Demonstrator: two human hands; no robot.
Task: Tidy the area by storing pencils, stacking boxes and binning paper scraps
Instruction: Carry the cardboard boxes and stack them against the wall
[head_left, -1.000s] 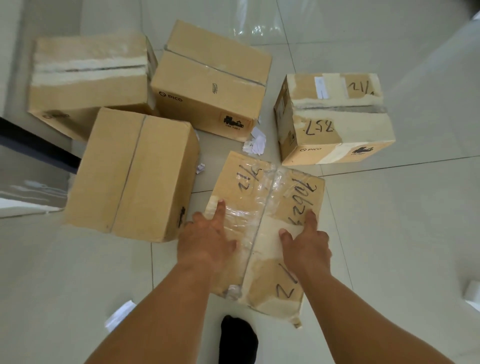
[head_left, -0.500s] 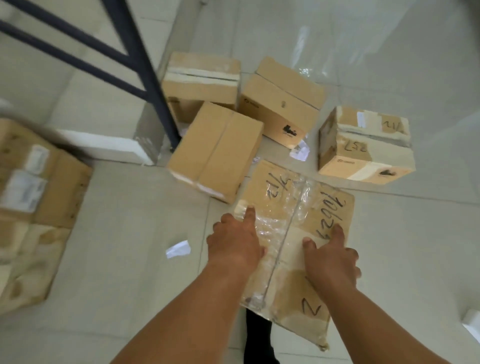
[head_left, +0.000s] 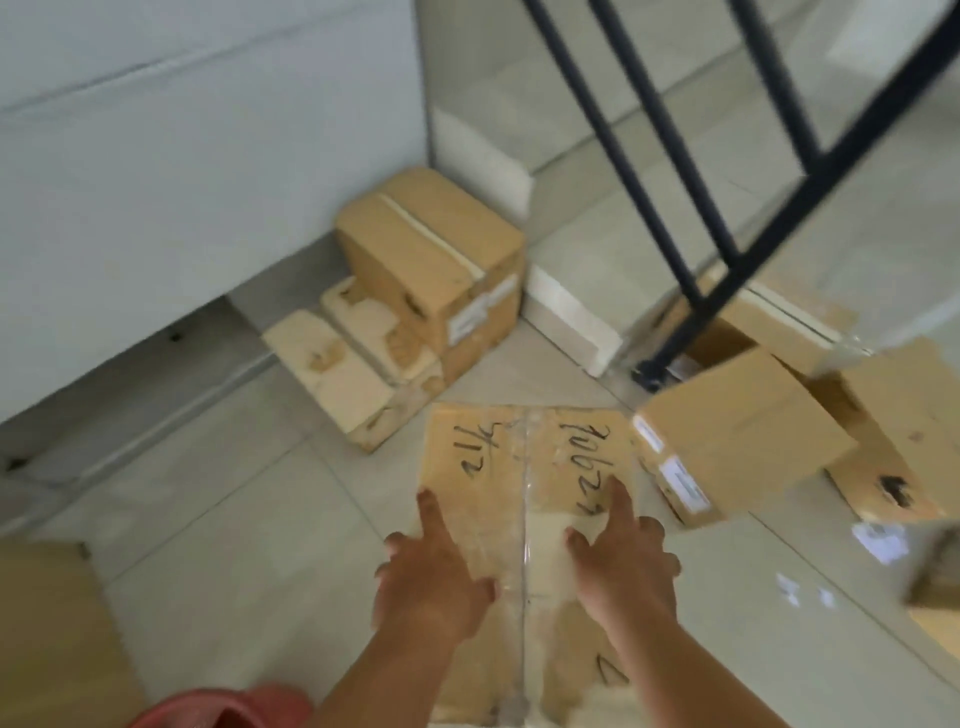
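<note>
Above the floor (head_left: 218, 499) | taped box (head_left: 524, 467) | left hand (head_left: 431, 582), right hand (head_left: 623, 566) grips clamped on its sides

Cardboard boxes, eight counted, though blur makes this unsure: one taped box (head_left: 524, 467) with handwriting, three in a stepped pile (head_left: 415, 312) beyond it to the left, three in a right-hand cluster (head_left: 737, 436) just beside it, and one near-left box (head_left: 47, 634). Paper scraps (head_left: 878, 540): three, right of the taped box. Hands: two, left hand (head_left: 431, 587) and right hand (head_left: 623, 566), both on it.
</note>
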